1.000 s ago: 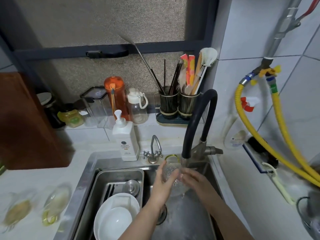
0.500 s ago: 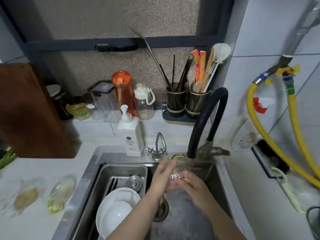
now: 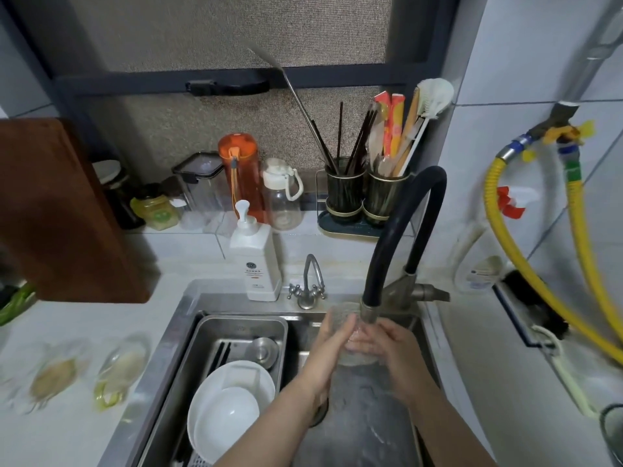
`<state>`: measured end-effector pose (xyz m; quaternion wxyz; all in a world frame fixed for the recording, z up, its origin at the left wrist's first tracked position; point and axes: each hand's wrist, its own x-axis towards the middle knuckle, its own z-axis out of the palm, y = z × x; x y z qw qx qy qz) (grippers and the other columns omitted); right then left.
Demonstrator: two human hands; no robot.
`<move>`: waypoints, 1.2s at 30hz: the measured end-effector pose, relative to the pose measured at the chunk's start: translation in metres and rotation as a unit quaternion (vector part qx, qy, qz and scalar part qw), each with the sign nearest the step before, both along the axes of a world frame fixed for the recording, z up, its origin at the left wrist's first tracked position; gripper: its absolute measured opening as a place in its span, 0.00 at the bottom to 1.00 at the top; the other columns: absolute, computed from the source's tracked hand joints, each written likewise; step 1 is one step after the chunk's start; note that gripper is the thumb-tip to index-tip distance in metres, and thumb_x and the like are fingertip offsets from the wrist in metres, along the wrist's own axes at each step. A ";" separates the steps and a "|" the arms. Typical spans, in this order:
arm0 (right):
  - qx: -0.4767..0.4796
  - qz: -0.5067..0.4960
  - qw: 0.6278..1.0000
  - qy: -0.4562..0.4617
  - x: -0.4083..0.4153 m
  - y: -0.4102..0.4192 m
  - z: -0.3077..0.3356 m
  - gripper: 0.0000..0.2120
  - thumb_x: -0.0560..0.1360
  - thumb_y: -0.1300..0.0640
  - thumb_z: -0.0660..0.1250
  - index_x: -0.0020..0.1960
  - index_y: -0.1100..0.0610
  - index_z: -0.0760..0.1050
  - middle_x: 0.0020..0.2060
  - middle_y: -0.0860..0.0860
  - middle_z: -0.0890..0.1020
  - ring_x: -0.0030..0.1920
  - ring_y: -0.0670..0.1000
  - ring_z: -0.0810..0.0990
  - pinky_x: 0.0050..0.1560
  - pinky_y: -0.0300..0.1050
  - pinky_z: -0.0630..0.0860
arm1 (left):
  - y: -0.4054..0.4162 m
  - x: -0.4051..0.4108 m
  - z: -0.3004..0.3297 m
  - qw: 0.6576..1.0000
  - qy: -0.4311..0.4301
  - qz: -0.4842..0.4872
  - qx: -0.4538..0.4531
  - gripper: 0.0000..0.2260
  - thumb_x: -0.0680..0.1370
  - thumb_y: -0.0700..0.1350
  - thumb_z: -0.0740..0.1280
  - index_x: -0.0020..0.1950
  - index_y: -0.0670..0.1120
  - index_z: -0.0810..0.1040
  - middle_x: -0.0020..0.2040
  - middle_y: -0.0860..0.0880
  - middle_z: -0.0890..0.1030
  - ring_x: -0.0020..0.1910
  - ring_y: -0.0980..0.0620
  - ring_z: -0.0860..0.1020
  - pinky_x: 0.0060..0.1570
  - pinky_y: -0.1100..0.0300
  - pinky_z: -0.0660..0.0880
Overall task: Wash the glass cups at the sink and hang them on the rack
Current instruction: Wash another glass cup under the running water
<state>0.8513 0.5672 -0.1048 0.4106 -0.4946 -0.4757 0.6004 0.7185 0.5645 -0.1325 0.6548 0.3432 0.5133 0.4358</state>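
Looking down from the head camera, we have the stainless sink (image 3: 188, 318) filling the lower middle of the frame, wet basin to the right, a steel drain tray (image 3: 242, 326) set in its left half. A brown cutting board (image 3: 57, 210) stands tall at the left edge. At the right edge a yellow hose (image 3: 515, 261) loops down the tiled wall. The black faucet hose (image 3: 401, 227) arches over at centre right, its metal nozzle pointing down right above the hands.

In the tray we see stacked white plates (image 3: 229, 409) at lower centre-left and a small steel bowl (image 3: 263, 348) just behind them. A white pump bottle (image 3: 256, 261) stands on the sink's back edge, an orange bottle (image 3: 239, 176) behind it on the ledge, and twin utensil holders (image 3: 364, 193) stuffed with chopsticks and a brush at upper centre.

Now the action: the glass cup (image 3: 354, 345) sits just under the nozzle, over the basin, pressed between both hands. The left hand (image 3: 327, 348) wraps its fingers round the cup's left side; the right hand (image 3: 397, 352) curls round the right side, fingertips showing through the glass. It's blurred, so we can't tell whether water is running.
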 end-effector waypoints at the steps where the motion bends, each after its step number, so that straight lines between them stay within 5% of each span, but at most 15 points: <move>1: -0.002 -0.002 1.000 0.010 -0.003 0.000 0.000 0.11 0.79 0.56 0.63 0.52 0.60 0.80 0.45 0.55 0.86 0.45 0.53 0.86 0.48 0.46 0.80 | 0.000 0.000 -0.002 1.000 0.004 0.012 0.008 0.38 0.66 0.67 0.72 0.73 0.60 0.64 0.63 0.52 0.79 0.59 0.55 0.79 0.66 0.53 0.71; 6: 0.037 0.088 0.994 -0.060 -0.005 -0.008 -0.002 0.11 0.79 0.54 0.63 0.54 0.60 0.78 0.47 0.53 0.85 0.50 0.50 0.84 0.52 0.42 0.78 | 0.004 -0.008 0.000 0.998 -0.042 0.047 0.003 0.34 0.68 0.63 0.72 0.72 0.57 0.66 0.66 0.51 0.76 0.60 0.53 0.79 0.65 0.51 0.73; 9: 0.010 0.022 1.000 -0.010 -0.003 -0.008 -0.002 0.10 0.79 0.57 0.62 0.52 0.61 0.79 0.43 0.55 0.86 0.45 0.51 0.86 0.48 0.43 0.79 | -0.004 -0.006 0.003 0.999 -0.032 0.026 0.011 0.31 0.71 0.60 0.71 0.71 0.61 0.65 0.66 0.56 0.75 0.58 0.60 0.79 0.61 0.58 0.75; 12: 0.012 -0.005 1.000 -0.001 -0.007 -0.009 0.000 0.11 0.79 0.54 0.61 0.51 0.56 0.81 0.45 0.54 0.86 0.47 0.52 0.85 0.50 0.45 0.79 | -0.008 -0.001 -0.002 0.997 -0.069 0.038 0.002 0.31 0.69 0.60 0.74 0.70 0.64 0.66 0.64 0.50 0.79 0.57 0.49 0.81 0.61 0.47 0.75; 15: 0.036 0.075 0.991 -0.106 -0.007 -0.013 -0.006 0.11 0.80 0.49 0.57 0.51 0.45 0.78 0.46 0.45 0.84 0.50 0.43 0.82 0.55 0.41 0.76 | -0.006 0.000 0.003 0.995 -0.082 0.058 -0.026 0.27 0.71 0.59 0.71 0.69 0.61 0.68 0.59 0.46 0.82 0.50 0.46 0.83 0.48 0.48 0.80; 18: 0.039 0.154 0.965 -0.210 0.002 -0.013 -0.012 0.16 0.79 0.42 0.54 0.56 0.44 0.78 0.51 0.43 0.83 0.54 0.39 0.80 0.64 0.44 0.72 | -0.003 0.000 0.003 0.997 -0.038 0.058 -0.041 0.28 0.69 0.62 0.71 0.68 0.58 0.71 0.58 0.49 0.83 0.52 0.46 0.83 0.47 0.44 0.81; 20: 0.019 0.161 0.967 -0.197 0.002 -0.007 -0.011 0.22 0.77 0.38 0.53 0.65 0.45 0.73 0.59 0.44 0.80 0.59 0.42 0.78 0.67 0.47 0.69 | -0.006 0.004 0.003 0.997 -0.013 0.050 -0.052 0.26 0.69 0.64 0.71 0.65 0.58 0.74 0.58 0.49 0.82 0.54 0.47 0.83 0.44 0.45 0.81; 23: -0.025 0.122 0.984 -0.127 -0.007 0.002 -0.006 0.15 0.78 0.44 0.58 0.63 0.44 0.72 0.62 0.45 0.76 0.63 0.45 0.74 0.68 0.49 0.66 | -0.006 0.009 0.009 0.995 -0.012 0.061 -0.073 0.15 0.74 0.63 0.67 0.53 0.55 0.81 0.54 0.46 0.83 0.54 0.44 0.82 0.46 0.40 0.80; 27: 0.001 0.163 0.978 -0.128 -0.009 -0.002 -0.002 0.12 0.80 0.48 0.58 0.61 0.42 0.74 0.58 0.42 0.80 0.60 0.41 0.77 0.65 0.43 0.69 | 0.001 -0.002 0.013 0.996 0.006 0.053 -0.073 0.26 0.70 0.67 0.68 0.57 0.49 0.79 0.52 0.41 0.84 0.51 0.42 0.83 0.44 0.42 0.81; 30: 0.060 0.203 0.943 -0.257 -0.001 -0.005 -0.004 0.25 0.76 0.35 0.51 0.58 0.47 0.78 0.53 0.46 0.83 0.55 0.43 0.80 0.63 0.48 0.73 | 0.000 -0.005 0.013 0.994 -0.003 0.066 -0.084 0.31 0.65 0.69 0.71 0.60 0.51 0.77 0.53 0.42 0.84 0.50 0.41 0.84 0.43 0.41 0.81; 32: 0.070 0.207 0.940 -0.261 0.001 -0.003 -0.004 0.30 0.73 0.31 0.51 0.66 0.46 0.72 0.61 0.48 0.79 0.61 0.45 0.77 0.68 0.50 0.70 | -0.003 -0.003 0.009 0.994 0.005 0.072 -0.079 0.28 0.66 0.69 0.70 0.59 0.53 0.78 0.55 0.44 0.83 0.51 0.43 0.83 0.41 0.43 0.81; 36: 0.010 0.157 0.985 -0.072 -0.013 0.000 0.003 0.16 0.81 0.54 0.58 0.68 0.46 0.67 0.66 0.46 0.74 0.66 0.43 0.72 0.70 0.43 0.65 | -0.002 0.001 0.010 0.996 0.008 0.055 -0.071 0.20 0.73 0.65 0.65 0.54 0.51 0.81 0.53 0.44 0.84 0.49 0.44 0.84 0.38 0.47 0.81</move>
